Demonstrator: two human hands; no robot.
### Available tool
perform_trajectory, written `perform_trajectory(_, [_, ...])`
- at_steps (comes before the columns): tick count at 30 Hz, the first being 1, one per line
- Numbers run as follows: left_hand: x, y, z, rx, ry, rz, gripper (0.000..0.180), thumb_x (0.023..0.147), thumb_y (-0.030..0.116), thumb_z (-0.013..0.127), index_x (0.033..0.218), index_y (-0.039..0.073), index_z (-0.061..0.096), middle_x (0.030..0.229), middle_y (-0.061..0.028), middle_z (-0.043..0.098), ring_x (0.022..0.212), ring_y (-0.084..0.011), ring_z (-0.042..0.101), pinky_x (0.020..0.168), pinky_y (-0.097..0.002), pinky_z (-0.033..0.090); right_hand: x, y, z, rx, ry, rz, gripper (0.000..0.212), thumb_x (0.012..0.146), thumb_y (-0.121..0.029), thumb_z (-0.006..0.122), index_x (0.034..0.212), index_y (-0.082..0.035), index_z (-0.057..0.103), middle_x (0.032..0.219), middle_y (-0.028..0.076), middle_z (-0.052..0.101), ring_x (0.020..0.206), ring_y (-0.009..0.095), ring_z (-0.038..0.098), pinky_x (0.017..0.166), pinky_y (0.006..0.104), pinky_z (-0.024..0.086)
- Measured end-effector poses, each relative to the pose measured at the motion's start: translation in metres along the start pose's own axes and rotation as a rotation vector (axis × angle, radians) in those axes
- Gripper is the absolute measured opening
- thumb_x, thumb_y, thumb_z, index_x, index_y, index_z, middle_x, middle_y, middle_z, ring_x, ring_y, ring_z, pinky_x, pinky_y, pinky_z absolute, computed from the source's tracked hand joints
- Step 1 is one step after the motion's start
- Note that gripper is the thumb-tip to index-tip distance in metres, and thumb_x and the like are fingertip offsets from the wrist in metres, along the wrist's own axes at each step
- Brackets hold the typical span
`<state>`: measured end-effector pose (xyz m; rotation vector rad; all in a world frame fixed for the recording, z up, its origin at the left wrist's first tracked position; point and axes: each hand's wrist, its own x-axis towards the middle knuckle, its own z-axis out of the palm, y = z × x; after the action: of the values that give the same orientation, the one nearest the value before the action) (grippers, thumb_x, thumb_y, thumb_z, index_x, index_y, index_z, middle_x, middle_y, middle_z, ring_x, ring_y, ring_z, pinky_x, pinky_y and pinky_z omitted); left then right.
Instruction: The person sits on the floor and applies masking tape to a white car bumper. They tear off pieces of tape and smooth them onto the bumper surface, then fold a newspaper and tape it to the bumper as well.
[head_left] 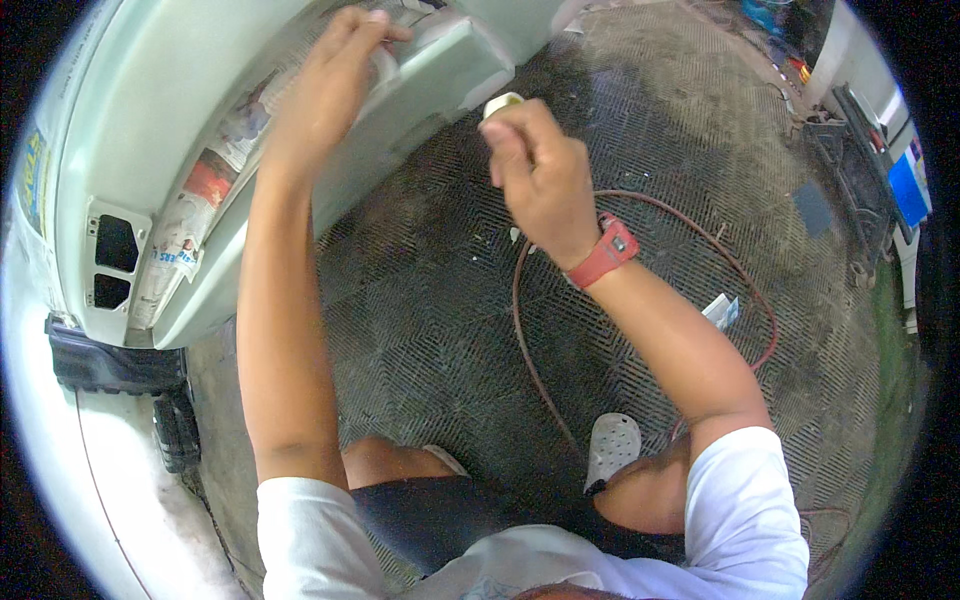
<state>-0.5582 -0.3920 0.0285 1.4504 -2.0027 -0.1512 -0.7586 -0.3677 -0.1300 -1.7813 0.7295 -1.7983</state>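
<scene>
My left hand (335, 85) is over the newspaper sheets (205, 185) that line the hollow of a large pale green panel (440, 85), like a vehicle body part. Its fingers reach out toward the upper right, slightly blurred, with nothing visible in them. To the right of the panel's edge, above the floor, my right hand (545, 165) is closed on a cream-coloured roll of tape (502, 103). The fingers cover most of the roll. A red watch (606, 250) is on my right wrist.
A ridged dark mat (420, 330) covers the floor. Across it curves a reddish hose (690, 212), with a small packet (720, 310) beside it. My grey clog (612, 450) is near the hose. Dark plastic parts (115, 360) are at left; a black frame (845, 190) stands at right.
</scene>
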Motion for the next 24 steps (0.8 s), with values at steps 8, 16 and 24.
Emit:
perform_trajectory(8, [0.026,-0.01,0.024,0.193,-0.006,0.015,0.047,0.108,0.042,0.047,0.125,-0.001,0.058,0.127,-0.0249,0.066,0.122,-0.0413,0.062,0.107,-0.0437,0.044,0.013,0.003,-0.002,0.156,0.117,0.142,0.02,0.112,-0.023,0.058,0.109,-0.003,0.061,0.065,0.0,0.058,0.06,0.007,0.055,0.056,0.0249,0.043])
perform_trajectory(16, [0.043,-0.026,0.027,0.207,-0.025,0.064,0.052,0.109,0.043,0.045,0.127,-0.004,0.057,0.136,-0.0277,0.061,0.129,-0.0423,0.058,0.11,-0.0434,0.042,0.013,0.002,0.002,0.194,0.121,0.147,0.02,0.111,-0.023,0.059,0.11,-0.003,0.061,0.064,0.0,0.058,0.059,0.006,0.054,0.055,0.0244,0.042])
perform_trajectory(24, [0.063,-0.037,0.046,0.177,-0.012,0.003,0.069,0.109,0.047,0.044,0.149,-0.009,0.049,0.162,-0.0336,0.04,0.155,-0.0423,0.034,0.128,-0.0422,0.026,0.011,0.01,-0.004,0.168,0.132,0.158,0.02,0.111,-0.022,0.059,0.11,-0.003,0.061,0.064,0.0,0.057,0.058,0.006,0.053,0.055,0.0244,0.041])
